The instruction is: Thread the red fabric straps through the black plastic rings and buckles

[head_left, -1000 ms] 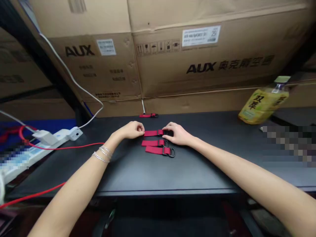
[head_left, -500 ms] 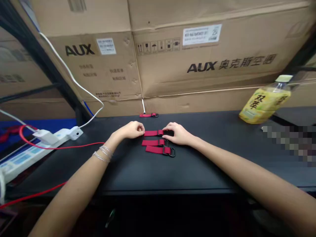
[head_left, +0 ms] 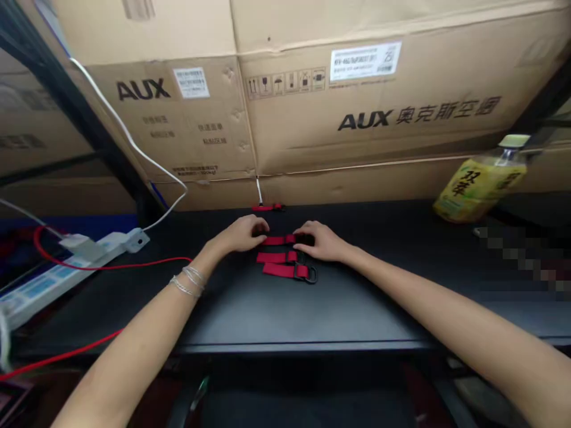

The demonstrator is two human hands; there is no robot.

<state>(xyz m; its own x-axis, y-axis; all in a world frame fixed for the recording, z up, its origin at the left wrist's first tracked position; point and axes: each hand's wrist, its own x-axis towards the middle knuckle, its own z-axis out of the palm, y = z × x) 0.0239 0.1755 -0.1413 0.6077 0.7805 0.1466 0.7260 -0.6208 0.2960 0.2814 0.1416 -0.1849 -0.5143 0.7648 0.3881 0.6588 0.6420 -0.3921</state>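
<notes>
Several red webbing straps lie side by side on the black table, each with a black D-ring at its right end. My left hand [head_left: 241,234] is curled over the left end of the top strap [head_left: 279,240]. My right hand [head_left: 322,242] covers that strap's right end, and its fingers hide the ring there. Just below sit the middle strap [head_left: 276,257] and the lower strap [head_left: 285,271], whose D-ring [head_left: 307,274] shows fully. Neither hand touches the lower strap. A smaller red strap [head_left: 267,207] lies farther off at the table's back edge.
The black table [head_left: 312,315] ends against large AUX cardboard boxes [head_left: 370,107]. A yellow-labelled bottle [head_left: 479,185] lies at the back right. A white power strip [head_left: 57,285] with a red cable [head_left: 134,265] sits at the left, and a white cable [head_left: 134,145] runs up the boxes.
My left hand has moved right and now lies over the left end of the top strap. My right hand and the straps stay in place.
</notes>
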